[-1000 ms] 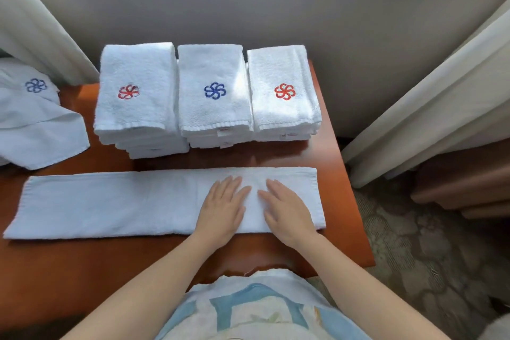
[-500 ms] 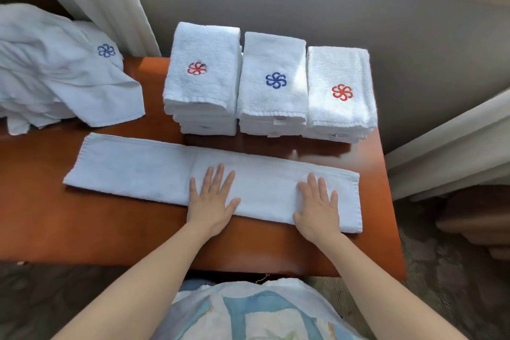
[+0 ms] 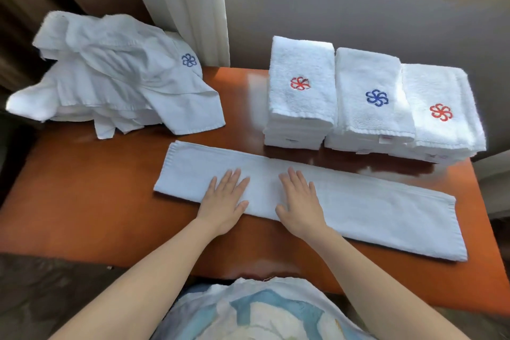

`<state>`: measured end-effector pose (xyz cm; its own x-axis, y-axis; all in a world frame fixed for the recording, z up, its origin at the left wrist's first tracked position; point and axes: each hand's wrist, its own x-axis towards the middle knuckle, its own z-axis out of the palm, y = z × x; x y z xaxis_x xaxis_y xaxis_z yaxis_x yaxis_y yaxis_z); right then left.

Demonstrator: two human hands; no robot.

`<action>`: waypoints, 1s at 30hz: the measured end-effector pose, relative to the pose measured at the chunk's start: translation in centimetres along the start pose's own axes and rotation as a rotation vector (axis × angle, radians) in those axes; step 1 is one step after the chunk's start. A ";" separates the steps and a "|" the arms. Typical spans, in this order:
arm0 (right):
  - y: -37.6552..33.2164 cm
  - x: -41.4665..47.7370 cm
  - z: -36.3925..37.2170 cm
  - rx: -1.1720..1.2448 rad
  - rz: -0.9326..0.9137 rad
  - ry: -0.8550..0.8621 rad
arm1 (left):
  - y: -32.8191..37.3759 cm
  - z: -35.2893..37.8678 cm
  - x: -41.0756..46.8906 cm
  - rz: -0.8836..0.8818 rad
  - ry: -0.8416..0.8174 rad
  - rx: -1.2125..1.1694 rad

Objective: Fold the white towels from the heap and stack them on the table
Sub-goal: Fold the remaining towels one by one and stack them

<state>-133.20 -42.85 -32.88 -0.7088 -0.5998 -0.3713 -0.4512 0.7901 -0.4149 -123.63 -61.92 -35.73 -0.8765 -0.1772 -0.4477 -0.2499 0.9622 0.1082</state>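
A white towel (image 3: 372, 210), folded into a long narrow strip, lies across the front of the orange-brown table (image 3: 91, 201). My left hand (image 3: 225, 200) presses flat on its left part, fingers straight. My right hand (image 3: 299, 201) lies flat just right of it, near the strip's middle. Three stacks of folded towels stand side by side at the back right: one with a red flower (image 3: 299, 96), one with a blue flower (image 3: 369, 102), one with a red flower (image 3: 438, 116). The heap of unfolded towels (image 3: 110, 77) sits at the table's back left corner.
A cream curtain (image 3: 182, 3) hangs behind the heap, and a grey wall (image 3: 358, 14) under a window sill runs behind the stacks. The table's right edge drops off past the strip's right end. Dark floor shows at the lower left.
Both hands have slid left along the strip, flat on it all the while; they spread apart half a second ago and are close together again. The view has turned left, bringing the heap fully in.
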 end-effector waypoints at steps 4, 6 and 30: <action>-5.3 2.2 2.4 -0.013 0.015 -0.028 | -6.9 -1.0 -0.9 0.012 -0.009 -0.016; -7.4 3.3 3.6 -0.042 0.028 -0.023 | -9.7 -1.3 -1.1 0.015 -0.009 -0.026; -11.9 5.4 6.3 -0.056 0.279 -0.078 | -17.9 -4.5 2.0 -0.438 -0.061 -0.623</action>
<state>-128.26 -56.27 -35.14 -0.7670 -0.3650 -0.5278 -0.2758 0.9302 -0.2424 -122.78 -80.40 -34.61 -0.6240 -0.4866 -0.6114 -0.7714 0.5087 0.3824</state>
